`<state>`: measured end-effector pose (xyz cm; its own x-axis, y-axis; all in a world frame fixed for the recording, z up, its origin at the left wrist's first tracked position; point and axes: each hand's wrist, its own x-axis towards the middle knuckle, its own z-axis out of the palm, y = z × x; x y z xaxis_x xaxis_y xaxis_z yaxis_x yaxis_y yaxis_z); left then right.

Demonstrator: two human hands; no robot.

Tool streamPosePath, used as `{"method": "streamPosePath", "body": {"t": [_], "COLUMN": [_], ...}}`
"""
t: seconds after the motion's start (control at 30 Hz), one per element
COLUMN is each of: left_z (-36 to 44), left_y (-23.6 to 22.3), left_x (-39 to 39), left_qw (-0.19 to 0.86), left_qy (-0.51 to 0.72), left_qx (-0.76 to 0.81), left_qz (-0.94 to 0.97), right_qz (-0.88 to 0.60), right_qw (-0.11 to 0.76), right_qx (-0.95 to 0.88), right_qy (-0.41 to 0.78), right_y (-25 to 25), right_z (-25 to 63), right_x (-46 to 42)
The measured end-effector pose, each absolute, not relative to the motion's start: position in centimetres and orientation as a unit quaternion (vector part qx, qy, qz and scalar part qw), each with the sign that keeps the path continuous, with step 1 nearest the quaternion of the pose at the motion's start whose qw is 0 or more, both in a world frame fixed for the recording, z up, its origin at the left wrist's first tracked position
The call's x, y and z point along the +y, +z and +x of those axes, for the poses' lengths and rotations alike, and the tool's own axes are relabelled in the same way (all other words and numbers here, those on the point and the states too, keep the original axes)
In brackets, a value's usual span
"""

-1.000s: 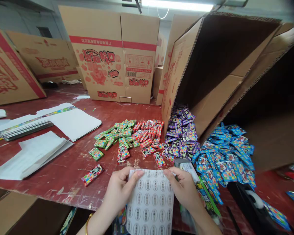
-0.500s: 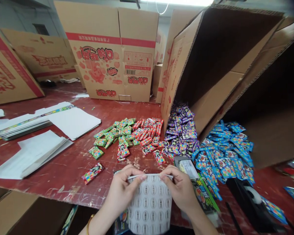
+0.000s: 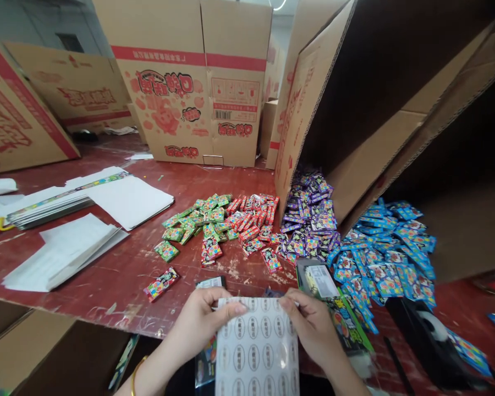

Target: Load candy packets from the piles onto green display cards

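Note:
A white sheet of oval stickers (image 3: pixel 253 344) hangs between my hands near the table's front edge. My left hand (image 3: pixel 209 318) pinches its top left corner, thumb on the printed face. At the top right corner, my right hand (image 3: pixel 307 319) grips the sheet in the same way. Rows of ovals with dark printed characters cover the sheet, whose lower end runs out of view. Behind it lie a dark printed packet (image 3: pixel 206 357) at the left and a black and green printed packet (image 3: pixel 346 322) at the right, both partly hidden.
Small candy packets lie in green (image 3: pixel 214 212), red (image 3: pixel 256 214), purple (image 3: pixel 313 214) and blue (image 3: pixel 388 258) piles. Open cartons (image 3: pixel 313 104) stand at the right. A black tape dispenser (image 3: pixel 429 341) sits front right. White cards (image 3: pixel 132 201) and papers (image 3: pixel 66 253) lie left, near scissors (image 3: pixel 0 224).
The sticker sheet's top edge, rolled or folded over before, now lies flatter and shows more of the top row. My view has tilted slightly down, and both hands keep their hold.

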<state>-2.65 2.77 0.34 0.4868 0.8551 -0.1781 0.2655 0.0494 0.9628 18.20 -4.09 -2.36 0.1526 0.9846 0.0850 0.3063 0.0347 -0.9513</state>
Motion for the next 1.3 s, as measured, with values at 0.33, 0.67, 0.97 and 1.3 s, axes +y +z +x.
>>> {"method": "streamPosePath", "body": {"t": [0.33, 0.67, 0.97, 1.3], "left_z": [-3.1, -2.9, -3.8, -3.7], "left_y": [-0.3, -0.6, -1.2, -3.3], "left_x": [2.6, 2.6, 2.4, 3.8], "left_qw": [0.635, 0.642, 0.411, 0.532], "left_qy": [0.317, 0.361, 0.361, 0.276], "left_qx": [0.435, 0.432, 0.471, 0.443], "left_qz": [0.554, 0.521, 0.692, 0.667], "right_qz": [-0.58, -0.597, -0.648, -0.589], "right_qw": [0.518, 0.51, 0.495, 0.497], "right_qx": [-0.503, -0.502, -0.501, -0.547], "right_qy": [0.377, 0.363, 0.291, 0.326], "right_y": [-3.5, -3.8, -4.4, -5.4], "right_z": [18.9, 19.1, 17.9, 19.1], "right_x": [-4.6, -4.3, -4.3, -4.4]}}
